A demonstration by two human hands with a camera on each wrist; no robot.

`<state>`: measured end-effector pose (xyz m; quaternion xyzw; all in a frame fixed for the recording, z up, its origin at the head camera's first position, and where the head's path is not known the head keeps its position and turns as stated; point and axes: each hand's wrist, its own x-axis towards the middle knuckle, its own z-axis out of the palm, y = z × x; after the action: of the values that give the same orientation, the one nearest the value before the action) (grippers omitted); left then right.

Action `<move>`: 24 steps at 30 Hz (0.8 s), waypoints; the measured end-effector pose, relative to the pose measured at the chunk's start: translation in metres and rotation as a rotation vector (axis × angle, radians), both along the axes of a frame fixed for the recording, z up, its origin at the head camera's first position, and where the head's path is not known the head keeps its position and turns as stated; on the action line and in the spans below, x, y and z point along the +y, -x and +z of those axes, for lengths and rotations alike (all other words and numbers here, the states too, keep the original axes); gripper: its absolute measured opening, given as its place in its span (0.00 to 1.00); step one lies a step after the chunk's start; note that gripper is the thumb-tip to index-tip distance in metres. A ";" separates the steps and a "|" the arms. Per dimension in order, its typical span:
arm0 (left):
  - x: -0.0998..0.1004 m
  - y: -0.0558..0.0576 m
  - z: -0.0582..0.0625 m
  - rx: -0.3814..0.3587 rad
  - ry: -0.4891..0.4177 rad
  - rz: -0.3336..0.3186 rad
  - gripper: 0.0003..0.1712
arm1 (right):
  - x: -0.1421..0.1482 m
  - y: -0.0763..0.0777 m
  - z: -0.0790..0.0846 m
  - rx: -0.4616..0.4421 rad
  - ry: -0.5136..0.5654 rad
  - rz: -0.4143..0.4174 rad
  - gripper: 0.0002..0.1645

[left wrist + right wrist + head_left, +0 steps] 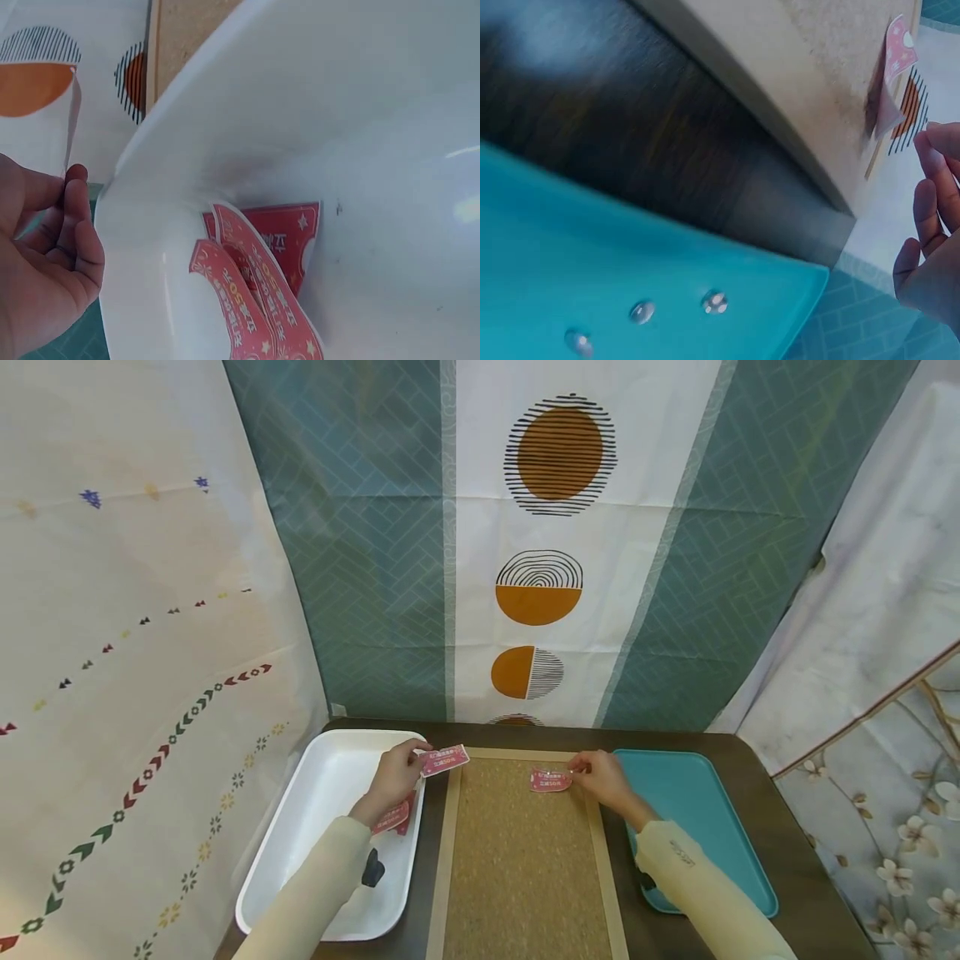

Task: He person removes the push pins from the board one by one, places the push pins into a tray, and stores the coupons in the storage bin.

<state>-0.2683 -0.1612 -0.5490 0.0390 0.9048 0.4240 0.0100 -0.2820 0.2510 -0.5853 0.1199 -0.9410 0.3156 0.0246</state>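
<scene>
My left hand pinches a red-and-pink paper coupon by one end, near the top left of the cork board. From the left wrist, that coupon appears edge-on as a thin strip between thumb and fingertips. A second coupon lies against the board's upper part, its end curling up in the right wrist view. At that coupon's right end is my right hand, thumb and index fingertips drawn together. I cannot tell whether they pinch something small.
On the left stands a white tray with several red coupons inside. A teal tray sits on the right, holding several shiny, round-headed silver pieces. Both trays and the wood-framed board rest on a dark table, with patterned cloth behind.
</scene>
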 end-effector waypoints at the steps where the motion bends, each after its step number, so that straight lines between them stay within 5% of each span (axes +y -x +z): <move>1: -0.002 0.000 -0.001 0.001 -0.001 0.000 0.16 | 0.002 -0.001 0.000 -0.003 0.004 -0.006 0.07; 18: -0.042 -0.008 -0.001 -0.049 0.054 0.035 0.16 | 0.035 -0.014 -0.012 -0.029 0.092 -0.087 0.06; 24: -0.052 -0.008 -0.010 -0.081 0.082 0.043 0.16 | 0.048 -0.020 -0.011 -0.023 0.084 -0.110 0.06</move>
<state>-0.2607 -0.2135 -0.5593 0.0019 0.9208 0.3880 0.0390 -0.2617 0.2994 -0.5968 0.0633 -0.9322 0.3545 0.0358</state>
